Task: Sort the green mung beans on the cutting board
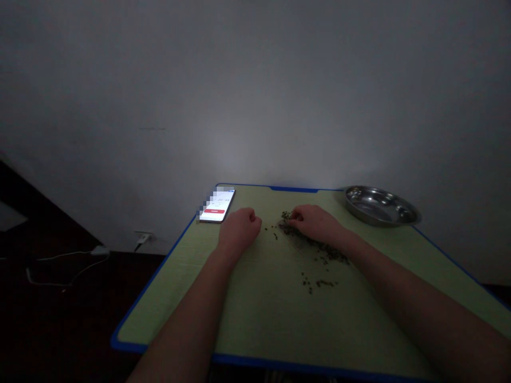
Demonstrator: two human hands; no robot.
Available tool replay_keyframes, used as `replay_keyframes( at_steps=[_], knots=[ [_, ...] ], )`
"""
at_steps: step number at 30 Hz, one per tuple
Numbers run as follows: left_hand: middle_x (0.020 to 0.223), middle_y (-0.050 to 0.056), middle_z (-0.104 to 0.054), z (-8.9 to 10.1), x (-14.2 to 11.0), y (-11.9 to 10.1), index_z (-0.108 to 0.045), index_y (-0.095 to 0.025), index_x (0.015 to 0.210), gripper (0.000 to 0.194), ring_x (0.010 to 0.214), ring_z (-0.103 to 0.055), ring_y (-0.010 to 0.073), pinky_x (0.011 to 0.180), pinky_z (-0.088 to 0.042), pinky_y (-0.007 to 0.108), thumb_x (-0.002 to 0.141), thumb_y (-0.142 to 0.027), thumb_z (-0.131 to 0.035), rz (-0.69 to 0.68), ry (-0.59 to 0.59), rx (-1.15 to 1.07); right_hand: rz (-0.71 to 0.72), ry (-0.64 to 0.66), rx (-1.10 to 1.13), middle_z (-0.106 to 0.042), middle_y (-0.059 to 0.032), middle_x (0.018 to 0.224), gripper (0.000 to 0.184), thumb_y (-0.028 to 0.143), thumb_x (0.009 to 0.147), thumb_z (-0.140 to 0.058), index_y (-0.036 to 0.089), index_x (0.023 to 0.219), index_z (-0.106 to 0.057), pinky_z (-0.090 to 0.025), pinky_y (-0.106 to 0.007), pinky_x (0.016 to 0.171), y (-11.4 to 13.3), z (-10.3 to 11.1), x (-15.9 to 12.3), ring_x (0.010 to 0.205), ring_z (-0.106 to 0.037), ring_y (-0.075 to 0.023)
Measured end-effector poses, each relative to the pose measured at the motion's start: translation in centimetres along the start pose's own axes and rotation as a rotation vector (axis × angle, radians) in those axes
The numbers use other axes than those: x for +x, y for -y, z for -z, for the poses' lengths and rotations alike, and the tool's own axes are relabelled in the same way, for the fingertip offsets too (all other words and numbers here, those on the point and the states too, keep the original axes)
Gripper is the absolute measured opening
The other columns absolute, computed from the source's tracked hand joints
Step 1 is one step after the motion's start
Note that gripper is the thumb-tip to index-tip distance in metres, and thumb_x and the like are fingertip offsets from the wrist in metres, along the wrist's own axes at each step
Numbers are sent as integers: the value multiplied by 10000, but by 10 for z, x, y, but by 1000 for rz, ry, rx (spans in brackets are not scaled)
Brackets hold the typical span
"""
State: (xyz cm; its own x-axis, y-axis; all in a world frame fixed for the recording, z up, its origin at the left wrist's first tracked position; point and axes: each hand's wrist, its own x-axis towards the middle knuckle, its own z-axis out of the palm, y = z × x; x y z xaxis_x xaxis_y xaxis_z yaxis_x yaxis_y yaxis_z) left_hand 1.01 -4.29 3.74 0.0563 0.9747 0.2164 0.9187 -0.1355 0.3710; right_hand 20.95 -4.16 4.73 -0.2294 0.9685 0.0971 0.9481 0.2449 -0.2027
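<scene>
Right of the frame's centre, the right hand (315,219) is holding its fingers narrow at the dark grains (334,254); a light touch should avoid scattering. The left hand (240,229) is resting curled. I cannot tell whether either is gripping grains.

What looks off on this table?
The small dark grains lie loose on the green table, strays strewn toward its near edge; that could pass for a spill. Also, the metal bowl sits at the right side with its rim seeming to reach past the edge. No damage stands out.
</scene>
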Motion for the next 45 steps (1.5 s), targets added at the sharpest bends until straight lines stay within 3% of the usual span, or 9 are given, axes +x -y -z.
replay_keyframes(
  at_steps=[19, 26, 34, 45],
  knots=[
    [668, 38, -595, 1, 1, 3, -571, -191, 683, 193, 621, -489, 151, 543, -273, 269, 793, -285, -445, 24, -11, 45, 182, 53, -40, -709, -68, 919, 179, 347, 833, -603, 225, 916, -703, -433, -277, 669, 30, 1, 42, 825, -625, -200],
    [684, 36, -608, 5, 3, 5, -572, -197, 684, 210, 606, -482, 148, 525, -242, 271, 797, -309, -436, 71, -91, 48, 318, 135, -1, -719, -52, 902, 180, 322, 801, -641, 230, 932, -722, -422, -248, 676, 46, 0, 54, 812, -623, -176],
    [646, 28, -582, 7, 2, 5, -553, -199, 650, 204, 582, -460, 147, 519, -213, 278, 785, -295, -434, 71, -143, 34, 471, 275, 73, -723, -33, 843, 182, 300, 771, -643, 224, 909, -735, -419, -236, 642, 54, -3, 44, 734, -628, -157],
    [604, 18, -535, 7, 2, 2, -508, -199, 618, 217, 568, -430, 144, 519, -203, 281, 784, -312, -427, 42, -137, 19, 562, 377, 170, -719, -9, 806, 173, 239, 770, -637, 203, 901, -745, -414, -212, 623, 45, 10, 2, 668, -606, -126]
  ],
)
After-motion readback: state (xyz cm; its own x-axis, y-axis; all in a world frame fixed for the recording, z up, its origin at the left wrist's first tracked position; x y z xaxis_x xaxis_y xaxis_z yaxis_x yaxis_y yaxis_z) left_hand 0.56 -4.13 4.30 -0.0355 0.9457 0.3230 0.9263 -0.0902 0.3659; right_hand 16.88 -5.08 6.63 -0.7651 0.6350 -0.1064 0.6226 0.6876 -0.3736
